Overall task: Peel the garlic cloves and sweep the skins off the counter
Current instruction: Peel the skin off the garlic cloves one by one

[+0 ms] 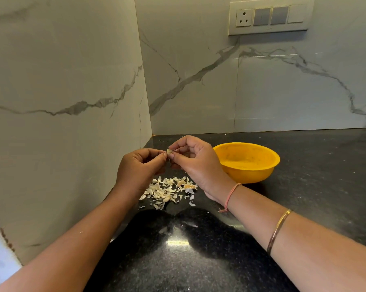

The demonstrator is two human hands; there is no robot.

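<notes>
The peeling step is in hand. Just above the middle of the frame the person's left hand and right hand meet over the black speckled stone counter, with a small pale garlic clove held between them, well clear of the counter. Both grips pinch it. The left presses thumb and forefinger tips on its left side, and the right curls thumb and forefinger round its right side with the other fingers tucked in. The clove is too small for me to tell whether a flap of skin is lifted.

Directly below the hands, a loose heap of papery cream garlic skins lies on the counter, with a few flakes apart from it toward the lower centre. One or two plumper pieces in the heap look to me like cloves, so I judge the peeling is not finished. Right of the hands stands a round yellow plastic bowl, near the heap but not touching it. I can make out nothing inside it.

The next move, as I see it, calls for a fingernail to catch the skin's edge and draw it off while the other grip holds the clove firm. Sweeping has not begun, and those light flakes would likely scatter under a hasty hand.
</notes>
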